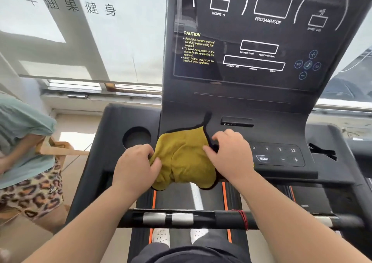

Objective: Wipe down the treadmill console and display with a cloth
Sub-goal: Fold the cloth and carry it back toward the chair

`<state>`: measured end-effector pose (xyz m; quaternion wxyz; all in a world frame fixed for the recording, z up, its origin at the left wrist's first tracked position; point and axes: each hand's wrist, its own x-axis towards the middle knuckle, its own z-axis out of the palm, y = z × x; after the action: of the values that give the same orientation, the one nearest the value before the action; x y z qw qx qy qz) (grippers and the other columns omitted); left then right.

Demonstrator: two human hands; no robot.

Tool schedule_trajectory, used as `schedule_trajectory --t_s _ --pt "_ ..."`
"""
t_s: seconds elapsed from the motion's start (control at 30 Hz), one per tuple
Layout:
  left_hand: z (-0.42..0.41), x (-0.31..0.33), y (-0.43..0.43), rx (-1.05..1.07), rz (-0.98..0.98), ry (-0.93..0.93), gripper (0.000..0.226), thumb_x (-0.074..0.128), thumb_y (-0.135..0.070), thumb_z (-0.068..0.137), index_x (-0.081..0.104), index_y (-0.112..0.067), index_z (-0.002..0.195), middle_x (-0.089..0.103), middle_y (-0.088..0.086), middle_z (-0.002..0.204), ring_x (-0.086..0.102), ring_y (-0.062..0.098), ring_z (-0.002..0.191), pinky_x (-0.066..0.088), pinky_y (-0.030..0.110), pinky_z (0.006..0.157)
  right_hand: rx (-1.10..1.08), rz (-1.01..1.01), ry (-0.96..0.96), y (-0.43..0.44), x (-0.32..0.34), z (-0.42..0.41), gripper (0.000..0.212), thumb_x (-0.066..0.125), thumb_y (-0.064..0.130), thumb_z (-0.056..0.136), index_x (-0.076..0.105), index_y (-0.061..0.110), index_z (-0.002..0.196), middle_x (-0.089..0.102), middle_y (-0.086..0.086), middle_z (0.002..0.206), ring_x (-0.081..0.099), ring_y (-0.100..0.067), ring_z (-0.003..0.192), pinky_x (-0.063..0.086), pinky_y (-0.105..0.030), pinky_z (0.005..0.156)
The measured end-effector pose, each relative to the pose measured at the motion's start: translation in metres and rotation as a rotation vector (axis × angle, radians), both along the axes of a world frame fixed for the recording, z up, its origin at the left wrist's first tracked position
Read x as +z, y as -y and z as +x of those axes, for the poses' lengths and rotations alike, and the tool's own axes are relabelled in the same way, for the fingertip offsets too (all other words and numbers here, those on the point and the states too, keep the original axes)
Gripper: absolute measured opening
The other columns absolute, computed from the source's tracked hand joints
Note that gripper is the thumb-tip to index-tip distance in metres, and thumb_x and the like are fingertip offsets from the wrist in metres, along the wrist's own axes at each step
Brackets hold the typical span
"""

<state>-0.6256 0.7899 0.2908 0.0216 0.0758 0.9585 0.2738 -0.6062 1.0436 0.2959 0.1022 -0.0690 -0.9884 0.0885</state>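
A yellow cloth [184, 158] with a dark hem lies bunched on the middle of the black treadmill console [281, 122], its lower edge hanging over the front. My left hand [135, 164] pinches the cloth's left edge. My right hand [229, 154] grips its right edge, next to the button panel [279, 155]. The dark display [259, 35] with white outlines and a yellow caution text rises above, untouched by the cloth.
A round cup holder [136, 137] sits left of the cloth. A black handlebar [201, 218] with silver sensors crosses below my forearms. Another person [24, 152] in a green top and leopard shorts stands at the left. A window lies behind.
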Motion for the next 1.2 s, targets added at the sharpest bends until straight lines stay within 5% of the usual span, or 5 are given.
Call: schedule_trajectory --t_s 0.27,0.37,0.57,0.7,1.2 --pt "0.027 0.011 -0.006 0.166 0.057 0.011 0.015 0.065 -0.027 0.09 0.053 -0.021 0.085 0.061 -0.003 0.066 0.06 0.024 0.065 0.05 0.039 0.061 0.164 0.04 0.051 -0.004 -0.008 0.0 0.019 0.071 0.033 0.087 0.069 0.019 0.075 0.065 0.0 0.075 0.06 -0.029 0.078 0.047 -0.037 0.063" --pt "0.048 0.015 -0.008 0.315 0.158 0.066 0.015 0.074 -0.023 0.082 0.06 -0.024 0.088 0.065 -0.009 0.071 0.062 0.008 0.07 0.046 0.021 0.063 0.24 0.014 0.046 -0.006 -0.01 0.001 0.02 0.061 0.028 0.095 0.063 0.015 0.08 0.065 -0.004 0.075 0.06 -0.031 0.077 0.047 -0.04 0.062" --pt "0.112 0.028 -0.022 0.752 0.553 0.103 0.023 0.078 -0.009 0.082 0.067 -0.016 0.1 0.07 -0.002 0.081 0.066 0.016 0.074 0.052 0.017 0.058 0.486 -0.333 0.061 -0.006 0.01 0.025 0.017 0.051 0.024 0.104 0.042 0.018 0.091 0.061 -0.007 0.07 0.055 -0.038 0.066 0.033 -0.041 0.06" --pt "0.168 0.036 -0.023 0.886 0.613 0.018 0.018 0.078 -0.008 0.084 0.07 -0.013 0.099 0.072 0.0 0.085 0.067 0.003 0.073 0.049 0.009 0.055 0.591 -0.61 0.207 0.009 0.026 0.042 0.01 0.061 0.021 0.099 0.053 0.025 0.097 0.067 0.002 0.071 0.059 -0.013 0.069 0.044 -0.031 0.067" --pt "0.491 -0.001 0.04 1.617 0.692 -0.175 0.032 0.075 -0.004 0.085 0.074 -0.035 0.094 0.076 0.001 0.1 0.069 0.024 0.101 0.057 0.048 0.095 1.173 -0.603 0.773 0.205 0.025 0.207 0.025 0.064 0.01 0.092 0.073 0.032 0.085 0.074 -0.003 0.085 0.066 -0.017 0.08 0.052 -0.033 0.069"
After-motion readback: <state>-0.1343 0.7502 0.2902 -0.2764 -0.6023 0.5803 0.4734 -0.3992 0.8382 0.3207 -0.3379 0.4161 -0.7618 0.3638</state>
